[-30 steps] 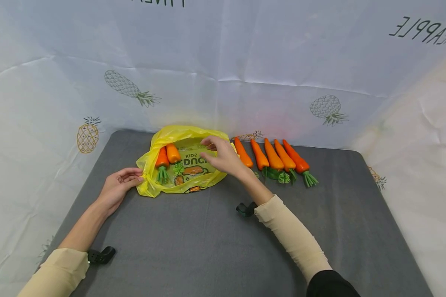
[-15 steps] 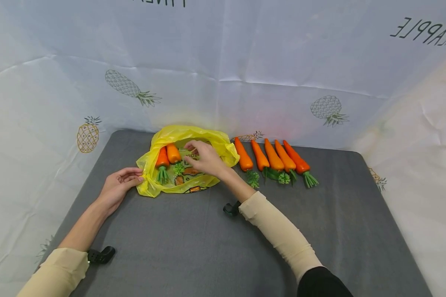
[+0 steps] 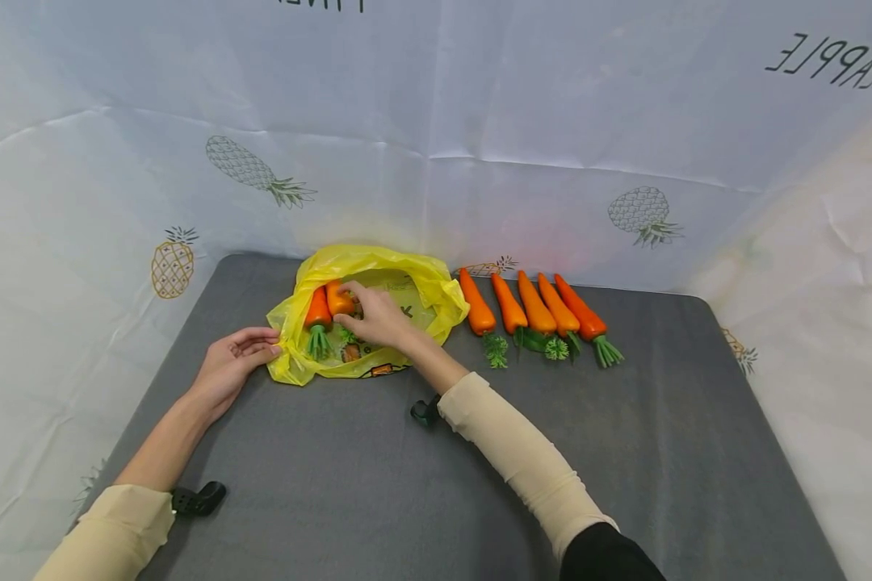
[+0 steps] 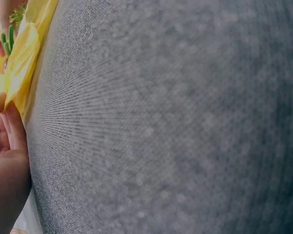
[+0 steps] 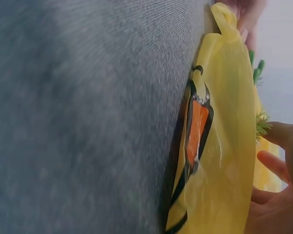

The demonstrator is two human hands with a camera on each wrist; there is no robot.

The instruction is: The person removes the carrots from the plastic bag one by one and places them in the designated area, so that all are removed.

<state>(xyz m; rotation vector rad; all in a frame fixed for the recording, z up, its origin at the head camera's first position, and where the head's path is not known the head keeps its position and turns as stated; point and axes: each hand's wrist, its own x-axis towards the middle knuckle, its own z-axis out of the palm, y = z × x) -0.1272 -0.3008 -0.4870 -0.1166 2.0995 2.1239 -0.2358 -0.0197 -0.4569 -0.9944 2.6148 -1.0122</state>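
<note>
A yellow plastic bag [image 3: 436,282] lies spread with its mouth open at the back left of the table. At its left edge, my left hand [image 3: 228,367] pinches the plastic between thumb and fingers. My right hand [image 3: 378,316] reaches into the bag, thumb and fingers round an orange carrot [image 3: 339,301] with a feathery green top. Beside that carrot lies a redder carrot [image 3: 317,311] with a stalky green top. In the right wrist view, the right hand [image 5: 278,209] is close to the leafy top [image 5: 261,124]; the carrot body is hidden behind the bag.
Right of the bag, a row of several carrots [image 3: 534,307] lies on the grey tabletop [image 3: 407,484], tips toward the back. A pineapple-printed white cloth [image 3: 436,194] hangs behind the table.
My right hand has moved left across the bag's mouth to the orange carrot inside, and the bag's right rim has come into view. The left hand stays where it was.
</note>
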